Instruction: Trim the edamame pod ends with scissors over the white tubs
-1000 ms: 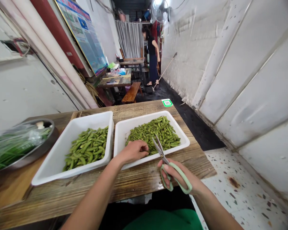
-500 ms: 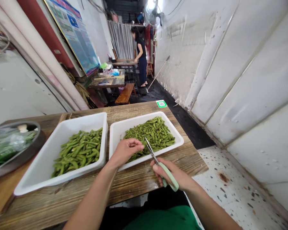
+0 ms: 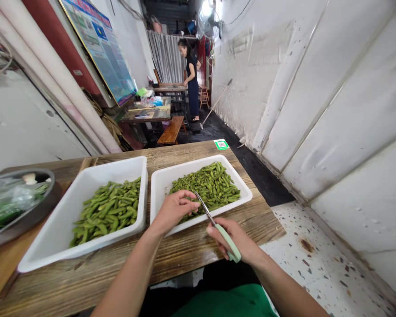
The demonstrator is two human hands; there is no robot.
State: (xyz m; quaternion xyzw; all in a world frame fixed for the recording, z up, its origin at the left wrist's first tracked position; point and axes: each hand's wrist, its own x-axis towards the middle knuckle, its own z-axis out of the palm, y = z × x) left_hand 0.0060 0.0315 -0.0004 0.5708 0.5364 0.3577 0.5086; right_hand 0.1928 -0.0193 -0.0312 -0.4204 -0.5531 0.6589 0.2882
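My right hand (image 3: 232,237) is wrapped round the pale green handles of a pair of scissors (image 3: 207,210). Their blades look closed and point up-left, with the tips beside my left fingertips. My left hand (image 3: 176,209) is pinched over the near edge of the right white tray (image 3: 159,176); an edamame pod seems to be in the pinch, mostly hidden by the fingers. Beneath lies a heap of small edamame pods (image 3: 214,185). To the left, a second white tray (image 3: 57,229) holds plumper edamame pods (image 3: 114,207).
A metal basin (image 3: 53,193) with bagged green vegetables stands at far left on the wooden table (image 3: 185,264). A green QR card (image 3: 221,144) lies at the table's far edge. Farther back, a person (image 3: 192,79) stands beside another table; a wooden bench (image 3: 173,130) is nearer.
The scissor blades have gone from parted to closed, and the handles have come together. Their tips have shifted slightly left. My left hand has barely moved. The person at the back has shifted posture.
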